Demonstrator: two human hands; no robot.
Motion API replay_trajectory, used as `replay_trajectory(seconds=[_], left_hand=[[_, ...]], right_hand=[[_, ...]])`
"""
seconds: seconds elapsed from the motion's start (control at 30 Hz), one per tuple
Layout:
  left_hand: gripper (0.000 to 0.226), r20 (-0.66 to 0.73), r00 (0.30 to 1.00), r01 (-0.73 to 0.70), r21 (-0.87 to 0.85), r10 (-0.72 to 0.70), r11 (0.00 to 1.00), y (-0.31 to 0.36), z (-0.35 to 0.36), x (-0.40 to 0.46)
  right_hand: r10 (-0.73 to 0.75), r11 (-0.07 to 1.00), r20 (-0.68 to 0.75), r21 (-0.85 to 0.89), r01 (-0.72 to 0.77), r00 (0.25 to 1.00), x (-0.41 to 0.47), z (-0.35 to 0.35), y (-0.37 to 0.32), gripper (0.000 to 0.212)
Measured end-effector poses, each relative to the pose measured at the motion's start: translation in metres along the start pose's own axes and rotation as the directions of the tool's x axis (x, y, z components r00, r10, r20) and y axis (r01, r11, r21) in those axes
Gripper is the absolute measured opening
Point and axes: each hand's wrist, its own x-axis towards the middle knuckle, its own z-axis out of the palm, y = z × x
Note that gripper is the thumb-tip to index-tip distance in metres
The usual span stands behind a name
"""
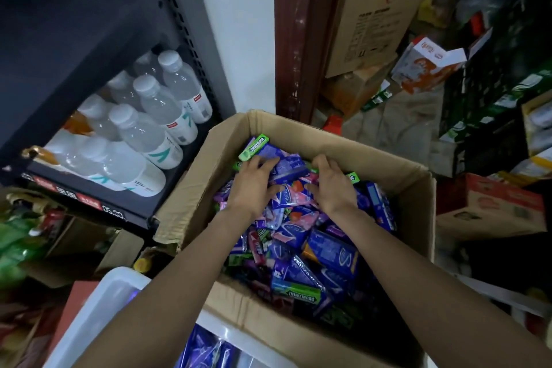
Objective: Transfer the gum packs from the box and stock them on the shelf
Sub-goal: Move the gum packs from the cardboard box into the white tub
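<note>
Forearms reach over a white bin [98,296] into the box [298,131], heaped with gum packs [316,251]. Both hands, left [254,185] and right [334,185], curl into the pile, gathering packs. Beyond, the shelf [89,200] holds only bottles [149,128]; stocking looks barely begun.

Your open cardboard box [298,134] is heaped with loose gum packs [322,251], mostly blue and purple, some pink and green, lying at all angles. To its left stands the dark metal shelf [125,209].
</note>
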Motion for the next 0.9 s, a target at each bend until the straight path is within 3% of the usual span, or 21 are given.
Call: replay_trajectory(seconds=[0.13,0.3,0.4,0.53,0.7,0.8,0.83,0.9], left_hand=[[0.063,0.008,0.992,0.123,-0.198,-0.124,0.972,0.0,-0.003,-0.013],[0.053,-0.044,0.994,0.09,-0.232,-0.103,0.969,0.001,-0.011,-0.022],[0.045,-0.018,0.986,0.147,-0.37,-0.166,0.917,-0.006,-0.018,-0.026],[0.054,0.057,0.963,0.225,-0.703,-0.262,0.674,-0.012,-0.024,-0.038],[0.042,0.092,0.963,0.195,-0.885,-0.252,0.422,-0.001,-0.041,-0.08],[0.008,0.035,0.981,0.096,-0.941,-0.192,0.323,0.001,-0.063,-0.13],[0.003,0.026,0.982,0.081,-0.952,-0.188,0.294,-0.003,-0.069,-0.149],[0.006,-0.005,0.981,0.052,-0.956,-0.193,0.29,-0.018,-0.077,-0.187]], right_hand=[[-0.021,0.999,-0.002,-0.034,0.021,1.0,-0.001,0.003,-0.004,0.038],[-0.005,0.976,-0.071,0.218,0.021,0.997,-0.004,0.006,-0.014,0.027],[0.055,0.951,-0.096,0.31,-0.023,0.994,-0.011,0.008,-0.014,0.024],[0.119,0.892,-0.152,0.45,-0.039,0.981,-0.032,-0.006,-0.02,0.015],[0.191,0.78,-0.233,0.625,-0.003,0.953,-0.075,-0.028,-0.047,0.027],[0.177,0.712,-0.241,0.701,0.045,0.954,-0.113,-0.033,-0.072,0.016],[0.169,0.704,-0.251,0.707,0.061,0.953,-0.127,-0.032,-0.081,0.012],[0.153,0.728,-0.277,0.681,0.082,0.949,-0.158,-0.026,-0.099,0.026]])
